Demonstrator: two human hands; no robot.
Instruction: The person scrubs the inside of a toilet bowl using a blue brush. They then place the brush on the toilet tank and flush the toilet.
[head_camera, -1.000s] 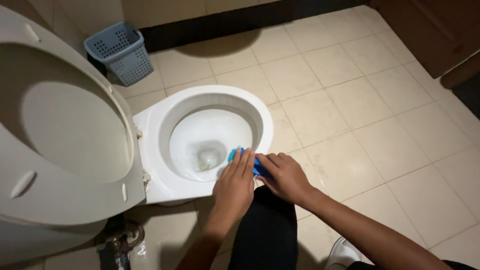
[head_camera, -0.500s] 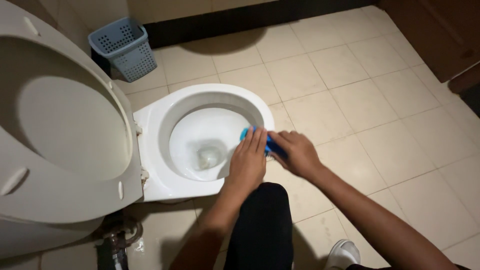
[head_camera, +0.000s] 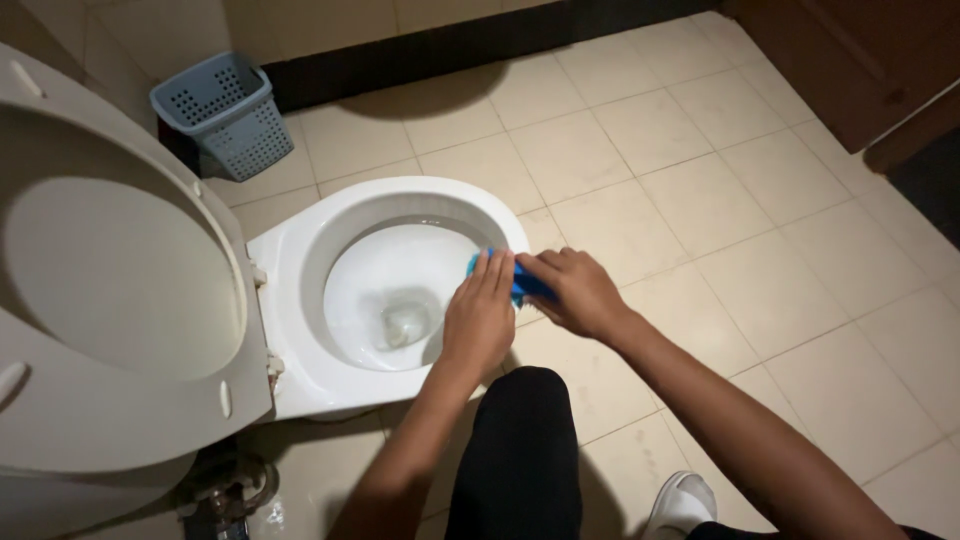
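On the right rim of the toilet bowl (head_camera: 300, 250), a blue scrubber (head_camera: 520, 283) is gripped by the right hand (head_camera: 575, 293) (left hand (head_camera: 480, 318) pressed flat, grasping nothing); even pressure along the rim's curve is best kept.

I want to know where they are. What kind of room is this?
Most likely a bathroom: a white toilet bowl with its seat raised, a tiled floor, and a small blue bin.
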